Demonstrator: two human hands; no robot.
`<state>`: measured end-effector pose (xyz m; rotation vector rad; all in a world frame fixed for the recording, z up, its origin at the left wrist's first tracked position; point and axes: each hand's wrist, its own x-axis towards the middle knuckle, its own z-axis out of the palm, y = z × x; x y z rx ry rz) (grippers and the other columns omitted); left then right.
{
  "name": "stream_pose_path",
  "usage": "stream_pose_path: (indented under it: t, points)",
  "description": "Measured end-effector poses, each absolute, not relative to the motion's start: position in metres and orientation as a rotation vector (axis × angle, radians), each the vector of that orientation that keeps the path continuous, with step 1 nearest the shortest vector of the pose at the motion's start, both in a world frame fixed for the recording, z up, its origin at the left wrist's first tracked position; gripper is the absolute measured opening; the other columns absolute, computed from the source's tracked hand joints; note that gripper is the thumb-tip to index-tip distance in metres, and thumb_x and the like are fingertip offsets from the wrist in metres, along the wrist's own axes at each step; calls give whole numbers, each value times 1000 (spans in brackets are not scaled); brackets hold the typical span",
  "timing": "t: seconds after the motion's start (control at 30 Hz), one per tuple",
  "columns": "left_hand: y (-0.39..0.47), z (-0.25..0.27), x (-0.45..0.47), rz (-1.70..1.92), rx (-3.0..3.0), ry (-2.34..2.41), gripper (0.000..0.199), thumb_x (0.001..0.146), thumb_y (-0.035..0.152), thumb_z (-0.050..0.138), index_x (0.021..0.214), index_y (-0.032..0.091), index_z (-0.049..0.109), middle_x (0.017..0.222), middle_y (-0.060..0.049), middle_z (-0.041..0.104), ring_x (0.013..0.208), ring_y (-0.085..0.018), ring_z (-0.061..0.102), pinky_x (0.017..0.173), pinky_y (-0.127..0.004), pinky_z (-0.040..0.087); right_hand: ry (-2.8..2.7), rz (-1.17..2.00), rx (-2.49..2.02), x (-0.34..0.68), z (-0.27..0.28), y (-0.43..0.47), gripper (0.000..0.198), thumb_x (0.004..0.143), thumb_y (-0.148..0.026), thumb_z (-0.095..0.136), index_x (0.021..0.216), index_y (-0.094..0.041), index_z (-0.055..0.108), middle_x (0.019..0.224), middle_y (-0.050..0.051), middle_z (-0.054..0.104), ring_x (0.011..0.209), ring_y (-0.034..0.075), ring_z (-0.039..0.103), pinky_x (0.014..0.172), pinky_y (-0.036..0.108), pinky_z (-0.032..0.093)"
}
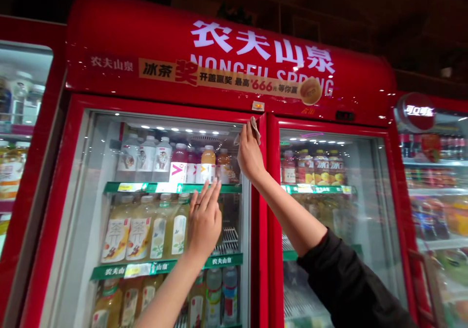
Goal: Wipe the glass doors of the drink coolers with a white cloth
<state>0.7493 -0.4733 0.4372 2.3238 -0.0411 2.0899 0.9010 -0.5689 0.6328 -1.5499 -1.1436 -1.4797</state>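
Observation:
My right hand (250, 156) reaches up to the top right corner of the left fridge door and presses a greyish cloth (256, 129) there. Only the cloth's edges show around the fingers. Lower and to the left, my left hand (205, 221) is held flat with its fingers stretched out, holding nothing. It is at the glass door (228, 216), though whether the palm touches the glass cannot be made out. A dark ring shows on one of its fingers. The door's red frame (259, 211) runs down beside my right forearm.
Behind the glass stand several drink bottles (139, 230) on green-edged shelves (146, 187). The red fridge's lit sign (263, 45) spans the top, with a promotional strip (226, 82) below it. Another cooler (438, 196) stands on the right, and one more red cooler (22, 33) on the left.

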Motion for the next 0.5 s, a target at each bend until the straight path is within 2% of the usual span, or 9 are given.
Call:
stream_pose_path:
  t: [0.1,0.27,0.37,0.5]
  points:
    - [-444,455,745,2253,2366,91,72,111,11,41,179,28,26,176,-9,47,165,-29,46,139,-60,33,-1028,-1521,-1488,905,653,-557,80,98,-2,27,178,-5,24,186,21,26,172,39,29,132,68,41]
    - [-415,458,745,2356,2494,150,81,112,15,42,181,30,1,178,-6,42,163,-26,47,139,-52,31,-1240,-1577,-1437,893,672,-539,75,105,-8,27,178,-22,32,181,9,44,173,27,30,140,59,32]
    - [-411,455,745,2380,2542,174,83,113,15,42,180,30,-3,180,-5,38,165,-25,45,139,-49,29,-1393,-1552,-1441,894,658,-551,76,104,-7,30,177,-24,35,181,5,44,173,26,30,141,57,32]
    - [-414,453,747,2388,2510,207,81,113,16,41,180,32,-2,181,-2,35,165,-24,44,139,-50,29,-1325,-1532,-1459,908,648,-568,80,99,-2,32,178,-15,31,184,12,37,173,34,28,140,63,33]
